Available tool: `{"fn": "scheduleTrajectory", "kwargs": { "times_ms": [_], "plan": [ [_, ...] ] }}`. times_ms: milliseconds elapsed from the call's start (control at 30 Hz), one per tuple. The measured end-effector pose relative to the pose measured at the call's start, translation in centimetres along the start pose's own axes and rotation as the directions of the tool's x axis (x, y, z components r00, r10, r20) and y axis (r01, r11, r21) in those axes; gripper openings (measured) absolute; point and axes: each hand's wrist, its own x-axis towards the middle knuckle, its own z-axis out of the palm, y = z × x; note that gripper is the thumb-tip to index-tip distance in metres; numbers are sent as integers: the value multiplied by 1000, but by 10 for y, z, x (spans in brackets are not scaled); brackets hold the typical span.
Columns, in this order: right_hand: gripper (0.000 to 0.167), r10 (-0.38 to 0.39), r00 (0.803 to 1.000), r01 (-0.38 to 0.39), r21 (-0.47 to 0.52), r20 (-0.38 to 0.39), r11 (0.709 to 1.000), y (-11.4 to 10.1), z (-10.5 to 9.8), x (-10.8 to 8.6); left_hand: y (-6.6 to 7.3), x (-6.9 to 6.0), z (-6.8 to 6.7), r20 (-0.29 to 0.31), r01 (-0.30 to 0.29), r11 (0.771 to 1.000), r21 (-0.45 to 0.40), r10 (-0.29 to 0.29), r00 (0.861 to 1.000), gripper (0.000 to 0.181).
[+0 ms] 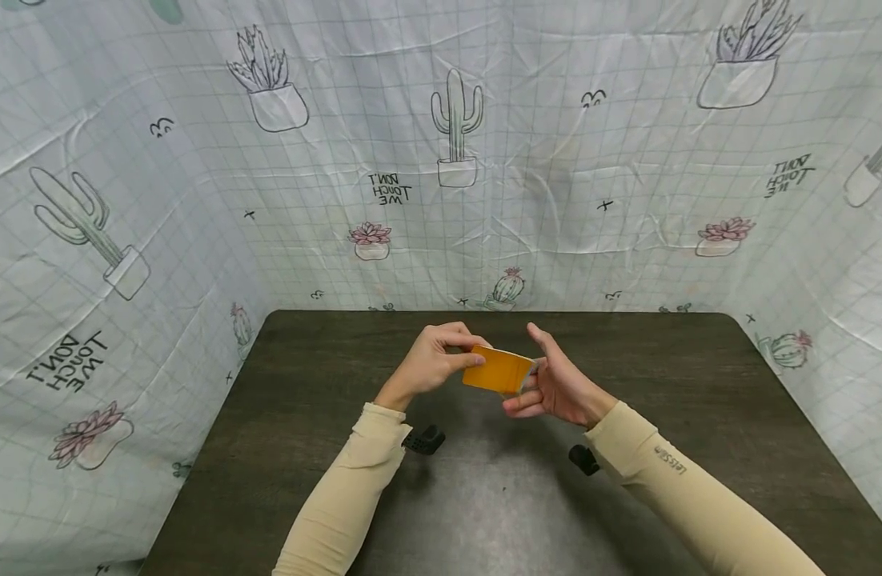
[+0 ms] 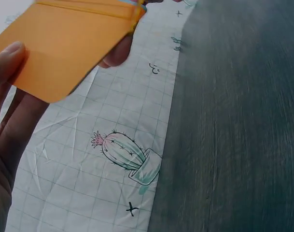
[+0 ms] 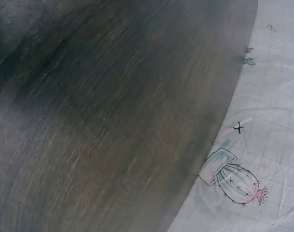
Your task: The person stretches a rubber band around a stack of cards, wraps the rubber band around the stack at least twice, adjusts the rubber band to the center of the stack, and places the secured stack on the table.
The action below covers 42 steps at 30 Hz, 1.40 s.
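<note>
Two bare hands are being held up over a dark table (image 1: 304, 384), with an orange card (image 1: 497, 370) being raised between them, clear of the wood. By the left hand (image 1: 434, 360), one end of the card is being pinched: the thumb is being laid across the orange face, fingers are being set behind it, and only the card's thickness is being left in the grip. Most of the card is being extended out of that grip, tilted, toward the right hand (image 1: 565, 386). There, the thumb is being lifted well apart from the fingers, and nothing is being pinched between them; the fingers are being held at and behind the card's far end, partly hidden by it. How firmly they are being pressed to it cannot be told. Near that end, a crease and a bit of blue at the edge are being shown by the left wrist view. Both forearms are being covered by cream sleeves (image 1: 343, 488), and a black device is being worn at each wrist. Behind the table, a white cloth (image 1: 326, 104) printed with potted cacti and mirrored lettering is being hung.
</note>
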Motion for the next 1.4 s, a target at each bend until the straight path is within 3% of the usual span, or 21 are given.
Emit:
{"fn": "scheduleTrajectory", "kwargs": {
  "times_ms": [133, 233, 400, 600, 733, 967, 1133, 1400],
  "plan": [
    [95, -20, 1000, 21, 64, -13, 998, -2, -2, 1, -1, 0, 1, -67, -11, 999, -35, 9, 998, 16],
    [78, -59, 998, 62, 99, -35, 993, -1, -1, 3, -1, 1, 3, -153, 3, 999, -45, -10, 988, 17],
    [57, -170, 979, 187, 161, -115, 969, 4, 4, 4, -1, 2, 7, -288, 78, 988, -137, -115, 951, 22],
    [56, -285, 936, 323, 182, -206, 929, 9, 13, 5, -2, 4, 6, -380, 120, 965, -234, -204, 902, 26],
    [47, -313, 916, 357, 149, -252, 922, 9, 15, 5, -2, 6, 4, -398, 148, 963, -227, -231, 888, 26],
    [31, -321, 893, 368, 103, -315, 924, 4, 18, 5, -2, 7, 3, -396, 180, 958, -225, -259, 881, 27],
    [30, -317, 889, 350, 44, -330, 936, 3, 18, 5, -2, 7, 3, -391, 194, 958, -212, -265, 881, 28],
    [34, -332, 894, 298, -154, -300, 942, 6, 14, 4, -1, 5, 1, -357, 255, 949, -186, -307, 882, 29]
  ]
}}
